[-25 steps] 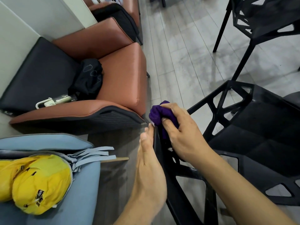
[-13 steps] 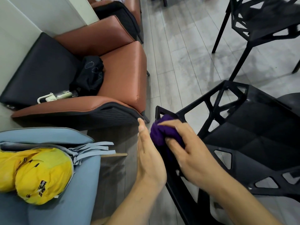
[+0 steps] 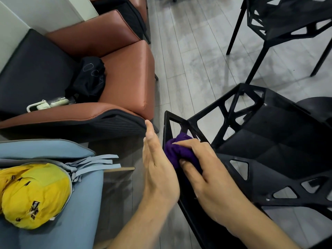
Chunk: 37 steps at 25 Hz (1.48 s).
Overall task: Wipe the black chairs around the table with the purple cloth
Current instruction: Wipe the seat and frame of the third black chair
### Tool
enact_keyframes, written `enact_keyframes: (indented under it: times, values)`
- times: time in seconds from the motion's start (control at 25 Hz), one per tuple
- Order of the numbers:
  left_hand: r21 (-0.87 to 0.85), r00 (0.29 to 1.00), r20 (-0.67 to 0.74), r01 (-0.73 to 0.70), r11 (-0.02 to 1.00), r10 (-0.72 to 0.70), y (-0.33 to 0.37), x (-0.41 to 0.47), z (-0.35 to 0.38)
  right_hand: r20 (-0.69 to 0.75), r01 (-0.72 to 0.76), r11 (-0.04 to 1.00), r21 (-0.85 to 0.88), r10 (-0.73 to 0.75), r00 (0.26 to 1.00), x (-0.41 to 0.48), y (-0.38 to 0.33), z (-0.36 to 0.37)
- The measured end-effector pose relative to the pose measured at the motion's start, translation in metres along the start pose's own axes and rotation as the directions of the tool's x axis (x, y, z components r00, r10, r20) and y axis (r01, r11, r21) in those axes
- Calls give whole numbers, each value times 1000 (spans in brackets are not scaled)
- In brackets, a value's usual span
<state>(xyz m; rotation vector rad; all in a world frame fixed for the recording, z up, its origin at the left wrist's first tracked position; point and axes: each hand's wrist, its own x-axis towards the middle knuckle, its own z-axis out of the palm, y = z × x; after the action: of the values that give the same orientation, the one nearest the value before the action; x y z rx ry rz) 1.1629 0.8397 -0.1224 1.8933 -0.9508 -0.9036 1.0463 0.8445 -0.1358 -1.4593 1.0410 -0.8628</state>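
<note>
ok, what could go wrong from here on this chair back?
1. The purple cloth is wadded in the right hand, so it may skip or snag on the cut-out edges of the black chair.
2. The left hand lies flat by the backrest, not gripping; the chair could slide on the smooth floor under pressure.

Two black chairs show: the near black chair (image 3: 269, 144) and the far black chair (image 3: 287, 24). There are two brown armchairs, the near armchair (image 3: 125, 78) and the far armchair (image 3: 129, 15). One blue seat (image 3: 53, 221), one yellow bag (image 3: 34, 194), one umbrella (image 3: 48, 104) and one purple cloth (image 3: 174, 150) appear, plus two hands: the left hand (image 3: 159, 177) and the right hand (image 3: 212, 180).
</note>
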Motion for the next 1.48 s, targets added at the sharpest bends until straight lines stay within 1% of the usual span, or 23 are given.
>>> enact_keyframes:
  times: [0.08,0.16,0.24,0.32,0.36,0.44,0.52,0.64,0.72,0.88,1.0,1.12,1.24,1.32,1.4,1.48]
  values:
    - [32,1000,6,-21,999,21,2,-1,-1,-45,-30,999,-20,29,999,15,9,4]
    - [73,999,22,-34,997,33,6,-3,-1,-102,-117,993,-15,115,988,41,27,10]
    - [137,997,47,-60,989,54,13,-6,-1,-183,-216,976,-23,208,961,70,53,13]
    - [231,990,90,-128,964,109,17,-7,-3,-234,-325,945,-23,311,921,99,76,12]
    - [274,984,115,-167,947,140,18,-7,-3,-241,-376,926,-21,361,901,112,82,10]
    - [335,971,166,-221,916,173,19,-4,-5,-225,-422,907,-6,410,884,125,88,7]
    - [375,965,206,-232,898,163,19,-1,-6,-205,-394,919,14,388,898,116,84,7]
    - [416,960,242,-235,879,143,21,2,-8,-192,-258,966,-19,249,949,80,73,10]
    - [440,956,260,-245,864,139,23,2,-8,-194,-224,973,-54,210,958,79,69,11]
    - [488,941,310,-279,827,135,28,2,-11,-248,-303,940,-157,260,933,120,88,8]
    - [513,930,341,-305,802,136,30,8,-10,-258,-324,925,-200,269,928,138,112,0]
    - [498,924,365,-295,815,112,33,18,-5,-193,-288,934,-212,249,949,140,120,-7]
    - [458,926,371,-243,855,64,37,41,2,-161,-249,939,-237,214,963,138,122,-12]
    - [452,920,389,-226,863,37,43,59,12,-146,-234,945,-229,204,968,139,124,-16]
    - [477,915,401,-238,846,31,49,73,20,-114,-236,953,-192,217,969,141,127,-20]
    - [528,907,418,-288,799,50,48,82,25,-92,-245,956,-159,232,968,144,130,-23]
